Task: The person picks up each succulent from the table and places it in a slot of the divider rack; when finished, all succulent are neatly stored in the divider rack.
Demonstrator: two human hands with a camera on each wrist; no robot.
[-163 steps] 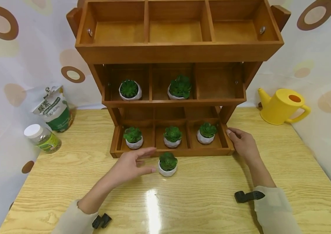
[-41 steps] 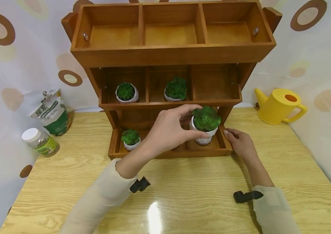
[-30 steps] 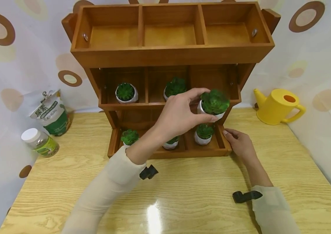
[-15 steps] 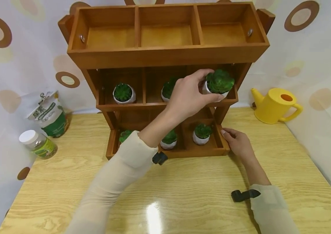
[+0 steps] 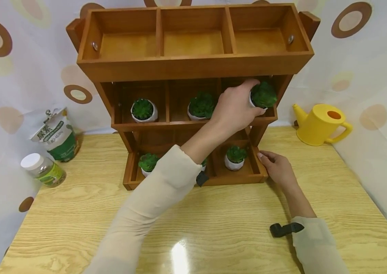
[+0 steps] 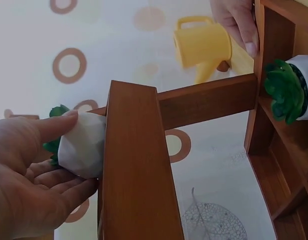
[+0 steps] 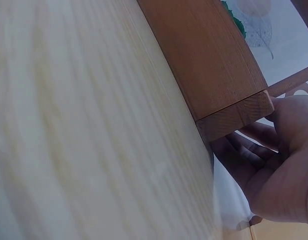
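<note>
A tiered wooden shelf [image 5: 193, 69] stands against the patterned backdrop. At the right compartment of its middle tier, my left hand [image 5: 236, 108] holds a potted succulent [image 5: 263, 96] between thumb and fingers. The left wrist view shows the faceted white pot [image 6: 83, 145] partly behind the tier's front board [image 6: 139, 165]. Two more succulents, a spiky one [image 5: 143, 109] and a leafy one [image 5: 202, 105], sit in the other middle compartments. My right hand [image 5: 277, 167] grips the bottom tier's right end, its fingers curled against the outer side in the right wrist view.
The bottom tier holds a succulent in each compartment, at left [image 5: 148, 163] and right [image 5: 236, 156]; my left forearm mostly hides the middle one. A yellow watering can [image 5: 321, 125] stands at right. At left are a white-lidded jar [image 5: 44, 170] and a green-white bag [image 5: 56, 137].
My left hand has lifted a succulent from the table before the shelf, carried it rightward and up, and brought it into the middle tier's right compartment. The right hand stays at the shelf end.
</note>
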